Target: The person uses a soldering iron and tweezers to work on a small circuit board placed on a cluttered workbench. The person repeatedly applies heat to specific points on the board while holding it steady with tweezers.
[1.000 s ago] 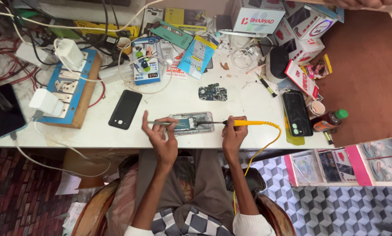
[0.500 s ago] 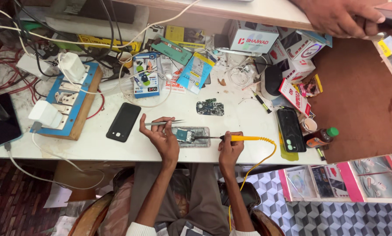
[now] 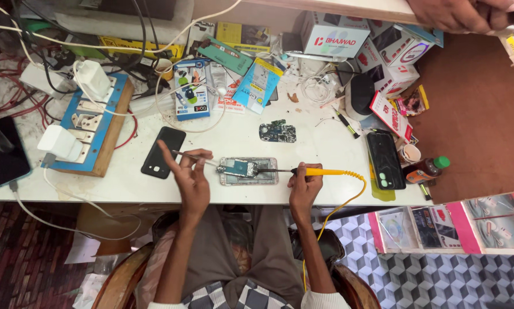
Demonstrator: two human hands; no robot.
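Cluttered white worktop (image 3: 325,143) carries an opened phone (image 3: 249,170) near its front edge. Left hand (image 3: 191,177) pinches tweezers (image 3: 194,156) over it; right hand (image 3: 304,184) grips a yellow soldering iron (image 3: 314,171), tip on the board.

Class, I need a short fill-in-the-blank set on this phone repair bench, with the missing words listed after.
1. The right hand holds a soldering iron with a ____ handle.
2. The left hand holds thin metal ____.
3. The opened phone with its exposed circuit board lies ____ the two hands.
4. The black phone lying face down rests on the ____ worktable.

Missing words: yellow; tweezers; between; white
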